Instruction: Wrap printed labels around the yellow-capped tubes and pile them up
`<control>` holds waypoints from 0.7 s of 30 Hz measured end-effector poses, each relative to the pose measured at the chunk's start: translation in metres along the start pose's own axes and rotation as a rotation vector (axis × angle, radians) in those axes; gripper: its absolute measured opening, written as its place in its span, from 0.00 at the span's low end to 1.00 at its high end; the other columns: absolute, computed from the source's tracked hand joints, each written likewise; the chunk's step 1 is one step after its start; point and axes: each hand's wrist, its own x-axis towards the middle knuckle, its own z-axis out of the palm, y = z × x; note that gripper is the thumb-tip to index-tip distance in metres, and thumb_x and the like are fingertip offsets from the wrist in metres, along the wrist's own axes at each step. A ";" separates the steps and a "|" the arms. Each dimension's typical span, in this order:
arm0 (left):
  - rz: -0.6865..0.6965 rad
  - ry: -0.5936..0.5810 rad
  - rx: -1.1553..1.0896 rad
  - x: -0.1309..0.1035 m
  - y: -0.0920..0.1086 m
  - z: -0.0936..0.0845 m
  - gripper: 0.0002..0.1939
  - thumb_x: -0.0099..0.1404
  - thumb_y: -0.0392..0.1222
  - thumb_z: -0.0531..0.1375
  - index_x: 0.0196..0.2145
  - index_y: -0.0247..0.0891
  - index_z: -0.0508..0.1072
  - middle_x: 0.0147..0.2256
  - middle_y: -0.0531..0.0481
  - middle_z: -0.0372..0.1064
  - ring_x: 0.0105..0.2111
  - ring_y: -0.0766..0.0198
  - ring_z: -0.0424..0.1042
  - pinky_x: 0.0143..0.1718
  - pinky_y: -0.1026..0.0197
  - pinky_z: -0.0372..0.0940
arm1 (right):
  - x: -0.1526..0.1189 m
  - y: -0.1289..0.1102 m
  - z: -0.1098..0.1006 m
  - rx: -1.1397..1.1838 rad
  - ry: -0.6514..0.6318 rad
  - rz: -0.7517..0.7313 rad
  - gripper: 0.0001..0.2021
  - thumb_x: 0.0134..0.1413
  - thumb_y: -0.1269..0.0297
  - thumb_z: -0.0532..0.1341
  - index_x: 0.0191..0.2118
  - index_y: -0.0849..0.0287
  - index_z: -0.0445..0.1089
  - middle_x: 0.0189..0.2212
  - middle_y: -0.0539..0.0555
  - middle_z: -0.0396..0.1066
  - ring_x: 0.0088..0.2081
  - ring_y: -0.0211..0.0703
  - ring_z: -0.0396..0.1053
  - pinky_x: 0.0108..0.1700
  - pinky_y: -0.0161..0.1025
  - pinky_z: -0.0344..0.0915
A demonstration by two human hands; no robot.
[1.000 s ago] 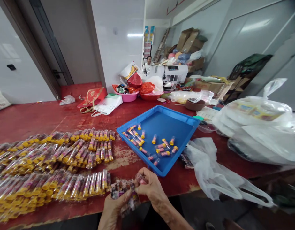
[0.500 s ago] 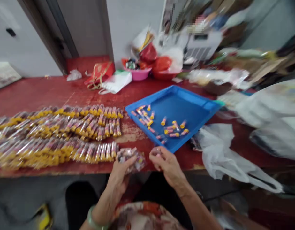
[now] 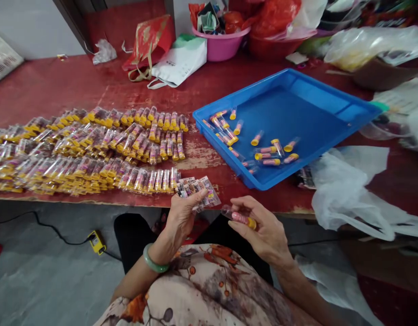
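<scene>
From here I see the right hand point(image 3: 268, 233) has drawn away from the left hand point(image 3: 182, 215), so 1 yellow-capped tube point(image 3: 240, 218) now shows clearly, apart from the clear packets point(image 3: 212, 194). The right thumb and fingers pinch it near the red table point(image 3: 76, 79); the left thumb presses the packets onto half-hidden fingers. Loose tubes point(image 3: 267, 161) lie in the blue tray point(image 3: 311, 113) (quite a scatter).

Lighting moderate, diffuse. Small glints noted on tubes point(image 3: 158, 180). Floor point(image 3: 59, 276) dimmer than table point(image 3: 83, 81). Outer edges stretched; upper right soft.
</scene>
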 end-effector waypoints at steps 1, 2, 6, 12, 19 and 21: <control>0.000 0.005 -0.007 0.000 0.000 0.000 0.19 0.40 0.34 0.74 0.32 0.31 0.77 0.29 0.49 0.76 0.27 0.64 0.74 0.34 0.61 0.70 | 0.000 -0.001 0.002 -0.035 0.024 -0.057 0.10 0.53 0.66 0.63 0.43 0.55 0.66 0.36 0.50 0.66 0.36 0.39 0.66 0.38 0.35 0.63; -0.003 0.008 -0.014 0.001 -0.001 -0.001 0.18 0.40 0.34 0.74 0.31 0.31 0.77 0.29 0.50 0.76 0.27 0.65 0.74 0.33 0.62 0.70 | 0.000 -0.002 0.004 -0.057 0.047 -0.107 0.08 0.53 0.68 0.63 0.40 0.56 0.66 0.35 0.50 0.66 0.35 0.38 0.66 0.37 0.35 0.63; -0.014 0.011 -0.030 0.001 -0.005 -0.001 0.17 0.40 0.35 0.74 0.30 0.32 0.77 0.29 0.50 0.76 0.27 0.64 0.74 0.33 0.61 0.70 | 0.000 -0.004 0.011 -0.119 0.112 -0.244 0.08 0.52 0.72 0.63 0.38 0.58 0.65 0.34 0.51 0.67 0.35 0.37 0.66 0.37 0.35 0.63; -0.020 0.042 -0.041 -0.002 -0.008 0.003 0.18 0.40 0.37 0.74 0.31 0.31 0.77 0.29 0.48 0.76 0.27 0.63 0.74 0.34 0.60 0.69 | 0.000 -0.006 0.016 -0.173 0.185 -0.374 0.11 0.50 0.76 0.63 0.39 0.61 0.65 0.35 0.54 0.68 0.36 0.39 0.67 0.38 0.37 0.64; -0.069 0.030 -0.050 -0.006 -0.008 0.003 0.16 0.42 0.36 0.74 0.30 0.31 0.76 0.29 0.49 0.76 0.27 0.64 0.74 0.32 0.62 0.69 | -0.009 0.001 0.015 0.138 0.174 -0.092 0.09 0.52 0.71 0.64 0.39 0.57 0.66 0.38 0.53 0.69 0.36 0.40 0.69 0.37 0.38 0.66; -0.065 0.010 -0.040 -0.006 -0.010 0.002 0.18 0.42 0.36 0.73 0.32 0.31 0.76 0.30 0.48 0.76 0.28 0.63 0.74 0.33 0.61 0.70 | -0.011 0.007 0.015 0.383 0.205 0.077 0.08 0.54 0.67 0.62 0.40 0.56 0.66 0.40 0.53 0.68 0.33 0.39 0.69 0.34 0.37 0.66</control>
